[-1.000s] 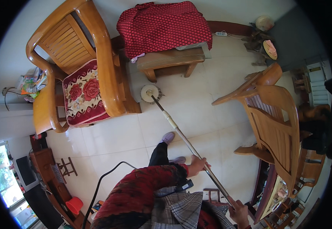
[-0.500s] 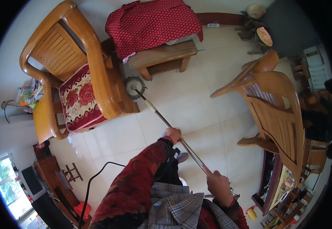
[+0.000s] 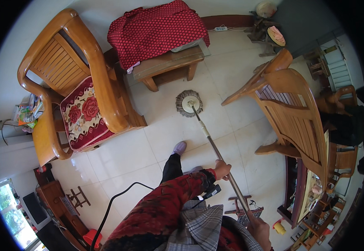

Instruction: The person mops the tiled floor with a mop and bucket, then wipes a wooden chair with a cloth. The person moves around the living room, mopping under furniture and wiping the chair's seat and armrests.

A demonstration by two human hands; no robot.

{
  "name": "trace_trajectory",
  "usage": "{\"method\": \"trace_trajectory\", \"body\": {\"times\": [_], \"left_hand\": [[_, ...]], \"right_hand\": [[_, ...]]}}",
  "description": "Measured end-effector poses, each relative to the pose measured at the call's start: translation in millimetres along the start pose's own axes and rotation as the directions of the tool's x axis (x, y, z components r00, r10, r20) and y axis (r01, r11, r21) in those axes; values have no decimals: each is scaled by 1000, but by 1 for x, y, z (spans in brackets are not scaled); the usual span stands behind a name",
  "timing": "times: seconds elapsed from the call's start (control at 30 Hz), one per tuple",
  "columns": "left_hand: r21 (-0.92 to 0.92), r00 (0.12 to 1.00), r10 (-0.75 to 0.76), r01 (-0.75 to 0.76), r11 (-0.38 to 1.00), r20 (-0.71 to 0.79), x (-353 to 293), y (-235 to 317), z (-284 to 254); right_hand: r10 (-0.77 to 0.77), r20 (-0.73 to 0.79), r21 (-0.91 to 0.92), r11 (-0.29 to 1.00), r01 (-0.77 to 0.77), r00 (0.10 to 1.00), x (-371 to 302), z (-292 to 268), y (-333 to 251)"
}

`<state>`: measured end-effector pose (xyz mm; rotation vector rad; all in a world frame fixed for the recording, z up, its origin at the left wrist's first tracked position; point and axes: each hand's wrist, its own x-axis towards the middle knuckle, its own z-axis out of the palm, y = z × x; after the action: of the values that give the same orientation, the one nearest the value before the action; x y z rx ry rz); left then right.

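A round-headed mop [image 3: 217, 152] slants across the view, its metal pole running from lower right up to a grey fringed mop head [image 3: 189, 103] with a pale disc. The head rests flat on the tiled floor in front of the small wooden table. My left hand [image 3: 222, 169] is wrapped round the middle of the pole. Lower down, my right hand [image 3: 258, 231] grips the pole near its top end. Red patterned sleeves cover my arms, and a grey plaid cloth hangs at my chest.
A wooden armchair [image 3: 88, 62] with a floral cushion stands at left. Beyond the mop head is a low wooden table [image 3: 169, 65] under a red cloth [image 3: 157, 31]. A wooden bench [image 3: 295, 121] stands at right. Behind me are a small folding stool [image 3: 238, 205] and a black cable [image 3: 106, 205].
The mop head has swept rightward from beside the armchair to the floor before the table. Both hands have shifted right and down with the pole, and my foot now shows ahead.
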<state>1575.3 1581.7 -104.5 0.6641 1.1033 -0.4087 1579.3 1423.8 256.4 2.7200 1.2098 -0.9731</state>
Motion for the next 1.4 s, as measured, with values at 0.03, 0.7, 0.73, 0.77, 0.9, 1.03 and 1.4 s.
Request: {"method": "trace_trajectory", "body": {"times": [0.03, 0.7, 0.73, 0.77, 0.9, 1.03, 1.4], "left_hand": [[-62, 1000, -9, 8, 998, -24, -17, 8, 7], [257, 998, 8, 6, 966, -56, 37, -7, -63], [344, 1000, -4, 11, 939, -23, 39, -20, -51], [472, 997, -65, 37, 881, 43, 40, -33, -39], [759, 914, -149, -214, 615, 378, 53, -91, 0], [596, 558, -223, -692, 407, 800, 50, -157, 66], [477, 725, -493, 256, 841, 481, -82, -149, 189]], "right_hand": [[-3, 5, -7, 1000, 3, 1000, -3, -6, 3], [42, 0, 55, 998, -42, 999, 24, 75, 36], [99, 38, 78, 992, -102, 994, 8, 82, 42], [169, 46, 88, 981, -173, 985, -8, 92, 44], [395, 193, 288, 852, -437, 898, -74, 124, 55], [499, 301, 447, 679, -583, 813, -139, 122, 57], [629, 106, 372, 693, -617, 770, -228, 50, 60]]}}
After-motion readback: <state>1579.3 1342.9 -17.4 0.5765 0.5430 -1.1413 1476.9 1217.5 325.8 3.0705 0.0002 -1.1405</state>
